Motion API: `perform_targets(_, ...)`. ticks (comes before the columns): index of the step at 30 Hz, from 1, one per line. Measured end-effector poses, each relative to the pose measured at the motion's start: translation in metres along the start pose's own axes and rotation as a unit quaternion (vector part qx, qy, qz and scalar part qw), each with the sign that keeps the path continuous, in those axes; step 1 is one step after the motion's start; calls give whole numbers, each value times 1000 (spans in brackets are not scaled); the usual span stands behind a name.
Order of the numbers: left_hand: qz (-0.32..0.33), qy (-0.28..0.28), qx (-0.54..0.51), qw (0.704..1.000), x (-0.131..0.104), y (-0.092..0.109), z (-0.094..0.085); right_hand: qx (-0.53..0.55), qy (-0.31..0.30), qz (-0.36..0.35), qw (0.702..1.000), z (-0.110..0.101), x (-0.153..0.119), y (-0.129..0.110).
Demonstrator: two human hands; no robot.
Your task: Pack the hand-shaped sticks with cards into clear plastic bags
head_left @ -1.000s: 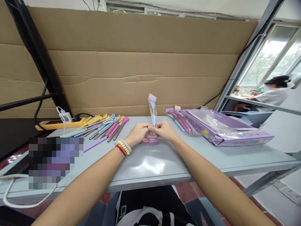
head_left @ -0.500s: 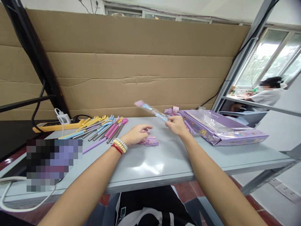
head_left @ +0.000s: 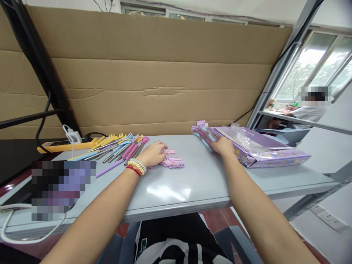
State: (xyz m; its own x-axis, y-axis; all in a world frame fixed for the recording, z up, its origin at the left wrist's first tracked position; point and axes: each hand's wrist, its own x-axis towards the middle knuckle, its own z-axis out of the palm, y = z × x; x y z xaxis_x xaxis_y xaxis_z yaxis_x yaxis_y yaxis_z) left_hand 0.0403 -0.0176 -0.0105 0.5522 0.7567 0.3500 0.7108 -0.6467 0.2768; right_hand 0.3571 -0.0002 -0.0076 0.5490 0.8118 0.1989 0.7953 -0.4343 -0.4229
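A slim blue stick [head_left: 210, 136] in clear plastic points far-left from the right hand [head_left: 224, 146] holding it; the left hand [head_left: 152, 154] touches pink cards [head_left: 176, 163], its hold unclear.

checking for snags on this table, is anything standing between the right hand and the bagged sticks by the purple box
Nothing visible does: the right hand is right at the bagged sticks, its fingers overlapping them in view. The purple box lies to the right, not between them.
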Motion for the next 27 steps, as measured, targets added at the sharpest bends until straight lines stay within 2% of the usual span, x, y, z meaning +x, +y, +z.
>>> perform_targets(3, -19, -3, 13, 1000, 0, -2, -1, -18, 28, 8, 999, 6, -3, -2)
perform_targets(9, -54, 15, 31, 998, 1, -15, -5, -96, 106, -23, 989, 17, -7, -7)
perform_targets(11, -72, 27, 40, 996, 1, -19, -8, -93, 108, -21, 990, 19, -6, -6)
perform_targets(15, -124, 37, 76, 989, 1, -30, -22, -65, 83, -60, 993, 23, -4, -2)
perform_targets(18, -218, 6, 115, 969, -2, -40, -36, -35, 89, -72, 993, 23, -5, -3)
perform_targets(21, -301, -52, 139, 942, -7, -48, -52, 5, 160, -112, 981, 20, -9, -11)
perform_targets(23, -327, -107, 149, 927, -11, -52, -62, 39, 212, -162, 963, 18, -13, -19)
perform_targets(25, -345, -144, 156, 914, -16, -57, -71, 72, 223, -211, 949, 18, -18, -27)
perform_targets(26, -353, -146, 158, 911, -19, -60, -75, 85, 212, -233, 945, 19, -20, -32)
perform_targets(27, -357, -124, 159, 912, -22, -63, -78, 95, 197, -252, 943, 20, -23, -36)
